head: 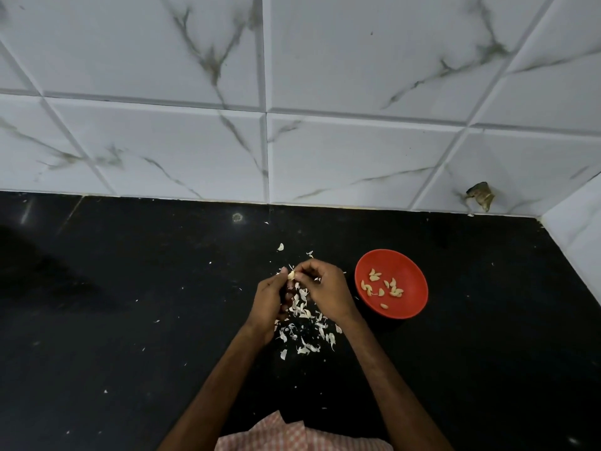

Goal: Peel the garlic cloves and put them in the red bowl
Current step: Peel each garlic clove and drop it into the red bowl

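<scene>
Both hands meet over the black counter [130,320]. My left hand [268,304] holds a pale garlic clove [291,275] at its fingertips. My right hand [322,288] pinches the same clove from the right with curled fingers. To the right stands the red bowl [408,265], holding several peeled cloves [383,286]. White garlic skins [305,333] lie scattered under and below the hands.
A white marble-patterned tiled wall [292,125] rises behind the counter and turns a corner at the right [575,229]. One loose skin piece [280,247] lies beyond the hands. A checked cloth [292,434] shows at the bottom edge.
</scene>
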Tool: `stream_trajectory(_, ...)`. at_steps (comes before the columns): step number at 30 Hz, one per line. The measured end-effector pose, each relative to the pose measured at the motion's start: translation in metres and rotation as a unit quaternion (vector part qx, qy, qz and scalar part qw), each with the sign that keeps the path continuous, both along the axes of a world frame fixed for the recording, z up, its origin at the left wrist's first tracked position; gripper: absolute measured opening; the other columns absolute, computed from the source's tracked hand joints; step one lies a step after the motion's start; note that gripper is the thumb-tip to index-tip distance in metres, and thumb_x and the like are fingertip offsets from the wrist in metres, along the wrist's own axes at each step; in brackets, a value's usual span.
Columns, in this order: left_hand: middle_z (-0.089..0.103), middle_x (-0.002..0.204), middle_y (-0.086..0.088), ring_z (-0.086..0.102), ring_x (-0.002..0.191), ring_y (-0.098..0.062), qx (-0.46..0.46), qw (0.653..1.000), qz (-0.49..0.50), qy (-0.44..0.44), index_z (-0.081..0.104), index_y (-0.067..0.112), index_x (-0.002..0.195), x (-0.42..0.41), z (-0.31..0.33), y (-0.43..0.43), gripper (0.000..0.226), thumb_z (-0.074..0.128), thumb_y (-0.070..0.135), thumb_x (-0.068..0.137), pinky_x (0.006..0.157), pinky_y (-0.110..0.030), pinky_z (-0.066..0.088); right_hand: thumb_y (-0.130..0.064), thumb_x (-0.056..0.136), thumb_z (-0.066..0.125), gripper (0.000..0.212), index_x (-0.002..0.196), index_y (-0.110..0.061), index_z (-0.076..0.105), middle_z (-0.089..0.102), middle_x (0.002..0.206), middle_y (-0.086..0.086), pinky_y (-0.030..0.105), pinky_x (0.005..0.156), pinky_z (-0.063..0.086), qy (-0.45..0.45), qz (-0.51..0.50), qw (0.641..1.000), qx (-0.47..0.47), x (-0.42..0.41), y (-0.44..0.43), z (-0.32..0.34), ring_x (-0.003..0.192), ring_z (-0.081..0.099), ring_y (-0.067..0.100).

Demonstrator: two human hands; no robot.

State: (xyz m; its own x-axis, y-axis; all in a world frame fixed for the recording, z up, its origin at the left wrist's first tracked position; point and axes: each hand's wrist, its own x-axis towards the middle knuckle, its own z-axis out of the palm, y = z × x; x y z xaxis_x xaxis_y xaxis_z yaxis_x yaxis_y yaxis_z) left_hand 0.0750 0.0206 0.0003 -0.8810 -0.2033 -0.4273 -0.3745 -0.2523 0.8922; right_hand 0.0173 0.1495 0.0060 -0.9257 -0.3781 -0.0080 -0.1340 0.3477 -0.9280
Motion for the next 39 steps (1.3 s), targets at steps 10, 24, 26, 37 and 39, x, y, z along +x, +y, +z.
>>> stream_trajectory(10,0.038,0.053,0.002,0.033,0.048,-0.009,-0.111,0.988,0.035,0.098,0.047,0.012,0.063,-0.002,-0.009,-0.003,0.05,0.042,0.033,0.109,0.048,-0.021,0.03,-0.001,0.093,0.065,0.018,0.104,-0.011,0.075,0.071,0.099,-0.004,0.021,0.084,0.053,0.11,0.034,0.991,0.067,-0.003,-0.001,0.004,0.094,0.066,0.006)
stream_trajectory(24,0.053,0.067,0.008,0.046,0.063,-0.011,-0.205,0.969,-0.048,0.128,0.058,0.012,0.082,-0.002,-0.021,-0.005,0.032,0.044,0.025,0.107,0.061,-0.039,0.038,-0.006,0.084,0.079,0.007,0.087,-0.013,0.079,0.074,0.08,-0.011,0.014,0.079,0.051,0.092,-0.035,0.995,0.009,0.003,-0.001,0.008,0.083,0.069,0.003)
stream_trajectory(26,0.056,0.07,0.0,0.047,0.066,-0.014,-0.205,0.969,-0.058,0.126,0.061,0.01,0.087,-0.003,-0.019,-0.005,0.029,0.045,0.03,0.1,0.062,-0.042,0.04,-0.006,0.082,0.081,0.008,0.085,-0.014,0.079,0.072,0.08,-0.011,0.016,0.079,0.051,0.094,-0.038,0.995,0.002,0.003,-0.001,0.008,0.082,0.069,0.005)
stream_trajectory(37,0.053,0.069,0.001,0.045,0.065,-0.017,-0.168,0.968,-0.065,0.173,0.066,0.014,0.084,0.003,-0.011,-0.005,0.041,0.042,0.041,0.103,0.061,-0.038,0.036,-0.002,0.083,0.078,0.012,0.088,-0.013,0.079,0.072,0.084,-0.001,0.032,0.081,0.058,0.038,-0.014,0.998,-0.058,0.0,0.004,0.004,0.083,0.07,0.012)
stream_trajectory(39,0.052,0.071,0.002,0.047,0.066,-0.017,-0.184,0.962,-0.079,0.188,0.066,0.016,0.088,0.005,-0.01,-0.006,0.04,0.04,0.041,0.105,0.063,-0.039,0.038,0.0,0.084,0.077,0.014,0.088,-0.013,0.079,0.072,0.079,0.003,0.04,0.078,0.059,0.006,-0.013,0.994,-0.108,0.0,0.004,0.005,0.075,0.07,0.016)
